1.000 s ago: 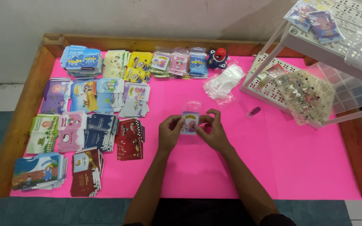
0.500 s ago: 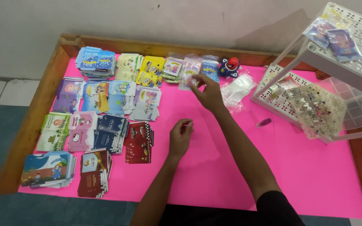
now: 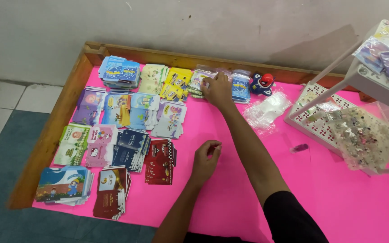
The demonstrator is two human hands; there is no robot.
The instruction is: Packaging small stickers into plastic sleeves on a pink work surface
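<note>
The pink table surface [image 3: 230, 189], framed by a wooden rim [image 3: 50, 135], carries stacks of small printed packets in rows at the left. The back row holds a blue stack [image 3: 120, 72], a pale cream stack [image 3: 151, 78], a yellow stack [image 3: 178, 83] and clear-wrapped packets [image 3: 201, 80]. A middle row holds purple [image 3: 88, 104] and light blue [image 3: 129, 110] stacks. The front rows hold green-and-white [image 3: 73, 144], pink-and-white [image 3: 99, 150], navy [image 3: 129, 148] and dark red [image 3: 160, 162] stacks. A heap of empty clear bags [image 3: 266, 110] lies right of centre, near a round red-and-blue toy [image 3: 263, 83]. A white perforated rack [image 3: 334, 130] stands at the right edge. The right hand [image 3: 217, 90] is extended to the back row, fingers curved down onto the clear-wrapped packets; whether it grips one cannot be determined. The left hand [image 3: 205, 157] rests loosely curled on the table near the dark red stack, holding nothing visible. Compared with half a second earlier, the right hand has reached slightly further left along the back row, and the left hand remains in place.
</note>
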